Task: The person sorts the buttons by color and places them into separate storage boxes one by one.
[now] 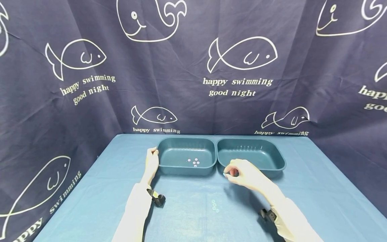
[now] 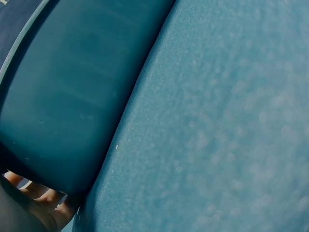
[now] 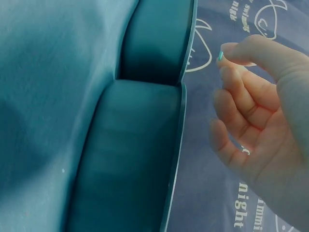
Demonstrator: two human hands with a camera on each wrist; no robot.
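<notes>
My right hand (image 1: 245, 173) pinches a small thin turquoise disc (image 3: 220, 56) between thumb and forefinger, its edge showing at the fingertips. In the head view this hand is just in front of the right teal bin (image 1: 281, 164), overlapping its near left corner. At the left end of the left teal bin (image 1: 184, 170), my left hand (image 1: 152, 163) holds the side near the rim. The left wrist view shows those fingers (image 2: 50, 198) against the bin's end wall, partly hidden by it. Several small pinkish-white discs (image 1: 194, 162) lie on the left bin's floor.
Several small pale-green discs (image 1: 214, 204) lie on the blue tablecloth (image 1: 187, 208) in front of the bins, between the forearms. Both bins stand side by side near the table's back edge. A dark curtain (image 1: 193, 117) with white fish drawings hangs behind and along the sides.
</notes>
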